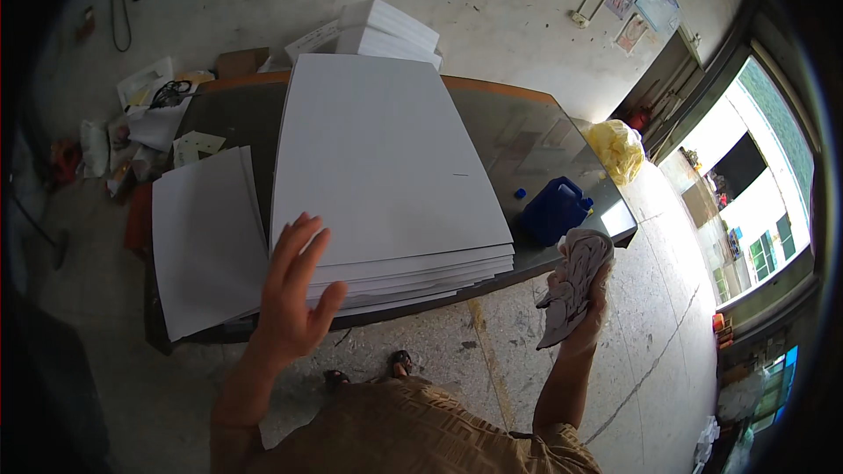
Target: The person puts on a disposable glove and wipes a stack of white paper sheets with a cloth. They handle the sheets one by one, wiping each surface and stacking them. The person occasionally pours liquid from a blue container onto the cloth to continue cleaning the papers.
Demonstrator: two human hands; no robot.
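A tall stack of large white sheets (378, 149) lies on a dark glass-topped table (527, 149), with a short dark mark on the top sheet's right part. My left hand (299, 294) hovers over the near left corner of the stack, fingers spread, holding nothing. In my right hand (597, 303) is a crumpled greyish-white cloth (575, 281), off the table's near right edge. Just beyond the cloth stands a blue plastic jerrycan (558, 211). A small blue cap (520, 194) lies beside it. Left of the stack rests a smaller pile of white sheets (209, 246).
White foam blocks (386, 31) stand behind the table near the wall. Papers, a black cable (171, 95) and clutter sit at the far left. A yellow plastic bag (617, 151) is on the floor past the right end, near a bright doorway (746, 175).
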